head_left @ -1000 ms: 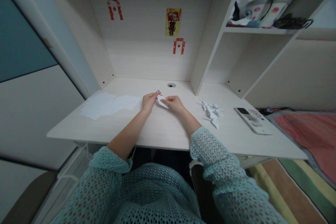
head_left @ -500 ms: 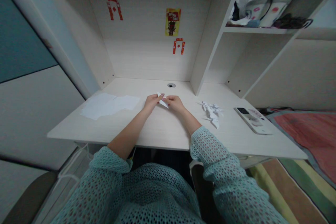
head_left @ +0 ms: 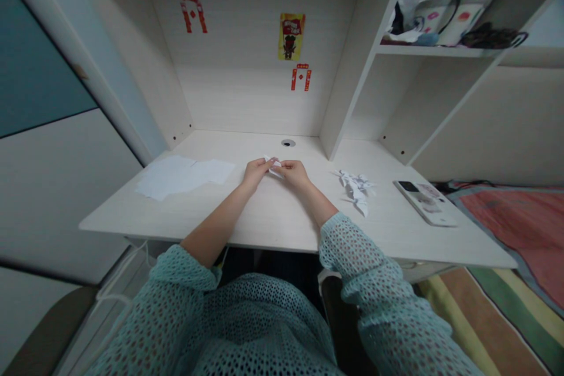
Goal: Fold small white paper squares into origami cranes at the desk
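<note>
Between my two hands, over the middle of the white desk point(head_left: 273, 217), is a small folded piece of white paper point(head_left: 277, 173). My left hand point(head_left: 256, 171) pinches its left side, the fingers closed near the upper tip. My right hand point(head_left: 294, 172) grips the right side between thumb and fingers. The fingers cover much of the paper, so its exact folds cannot be made out. To the right lies a small pile of folded white paper pieces point(head_left: 355, 189) with pointed ends. Flat sheets of white paper point(head_left: 176, 176) lie to the left, overlapping.
A phone point(head_left: 425, 202) rests near the desk's right side. A round cable hole point(head_left: 288, 143) is at the back. Cups point(head_left: 465, 14) with scissors and pens stand on the upper right shelf. An upright divider point(head_left: 348, 88) rises behind the folded pile.
The paper's lower point, which stuck out below my fingers, now shows less and sits closer under my right hand. Both hands stay in nearly the same place.
</note>
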Tool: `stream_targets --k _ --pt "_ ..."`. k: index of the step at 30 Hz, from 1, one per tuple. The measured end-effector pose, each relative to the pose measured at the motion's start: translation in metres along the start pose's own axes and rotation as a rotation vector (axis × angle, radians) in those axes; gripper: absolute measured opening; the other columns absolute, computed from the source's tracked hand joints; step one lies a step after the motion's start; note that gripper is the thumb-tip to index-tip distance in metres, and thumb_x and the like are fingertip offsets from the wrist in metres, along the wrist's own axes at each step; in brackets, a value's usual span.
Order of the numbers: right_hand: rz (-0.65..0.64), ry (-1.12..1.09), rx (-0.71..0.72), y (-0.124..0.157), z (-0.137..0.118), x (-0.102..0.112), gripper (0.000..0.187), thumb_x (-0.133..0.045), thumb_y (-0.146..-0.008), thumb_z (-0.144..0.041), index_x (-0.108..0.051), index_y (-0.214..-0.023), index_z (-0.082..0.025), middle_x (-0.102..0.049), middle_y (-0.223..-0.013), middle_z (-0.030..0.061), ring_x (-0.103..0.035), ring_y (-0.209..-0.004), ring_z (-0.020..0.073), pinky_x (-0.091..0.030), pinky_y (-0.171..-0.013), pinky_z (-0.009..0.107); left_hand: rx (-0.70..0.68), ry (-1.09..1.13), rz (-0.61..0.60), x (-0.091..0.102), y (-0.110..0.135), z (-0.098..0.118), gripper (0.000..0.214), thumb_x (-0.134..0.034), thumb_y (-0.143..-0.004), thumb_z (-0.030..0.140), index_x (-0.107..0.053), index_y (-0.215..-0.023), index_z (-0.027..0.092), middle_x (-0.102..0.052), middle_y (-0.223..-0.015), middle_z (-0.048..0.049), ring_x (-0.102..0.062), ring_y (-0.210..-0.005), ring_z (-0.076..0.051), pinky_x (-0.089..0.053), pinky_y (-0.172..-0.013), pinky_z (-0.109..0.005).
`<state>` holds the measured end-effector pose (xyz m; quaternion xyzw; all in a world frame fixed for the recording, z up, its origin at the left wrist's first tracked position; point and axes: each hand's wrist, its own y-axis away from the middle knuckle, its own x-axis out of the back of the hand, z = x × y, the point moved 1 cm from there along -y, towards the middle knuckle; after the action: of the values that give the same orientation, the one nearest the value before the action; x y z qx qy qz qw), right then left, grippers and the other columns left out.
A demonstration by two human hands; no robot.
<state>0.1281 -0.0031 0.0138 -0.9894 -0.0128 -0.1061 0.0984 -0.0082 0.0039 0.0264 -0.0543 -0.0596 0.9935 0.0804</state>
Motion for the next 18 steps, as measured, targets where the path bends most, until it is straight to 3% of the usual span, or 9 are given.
stream_targets --k 3,14,18 --pt "0.067 -0.067 -0.012 -0.001 -0.002 0.002 0.054 -0.066 -0.05 -0.065 -0.059 -0.062 -0.014 -0.046 -0.05 -0.0034 -0.032 -0.047 0.0066 -0.022 -0.046 0.024 0.037 0.029 -0.054 0.0 0.0 -0.001 0.042 -0.074 -0.054 0.049 -0.071 -0.079 0.015 -0.067 -0.079 -0.0057 -0.058 -0.077 -0.016 -0.043 -0.074 -0.026" --pt "0.033 -0.061 0.004 0.0 -0.006 0.004 0.047 -0.067 -0.053 -0.06 -0.058 -0.057 -0.014 -0.044 -0.047 -0.0036 -0.032 -0.047 0.0071 -0.022 -0.047 0.024 0.052 -0.002 0.036 0.005 -0.004 -0.007 0.037 -0.074 -0.054 0.049 -0.07 -0.069 0.015 -0.066 -0.073 -0.0051 -0.057 -0.073 -0.014 -0.044 -0.071 -0.026" --pt "0.083 -0.096 0.004 -0.005 0.003 0.003 0.045 -0.065 -0.057 -0.058 -0.064 -0.063 -0.013 -0.052 -0.053 -0.0014 -0.039 -0.049 0.0084 -0.028 -0.049 0.023 0.042 -0.029 -0.03 0.002 -0.004 -0.008 0.043 -0.074 -0.055 0.05 -0.07 -0.08 0.015 -0.066 -0.076 -0.0051 -0.058 -0.072 -0.014 -0.044 -0.07 -0.026"
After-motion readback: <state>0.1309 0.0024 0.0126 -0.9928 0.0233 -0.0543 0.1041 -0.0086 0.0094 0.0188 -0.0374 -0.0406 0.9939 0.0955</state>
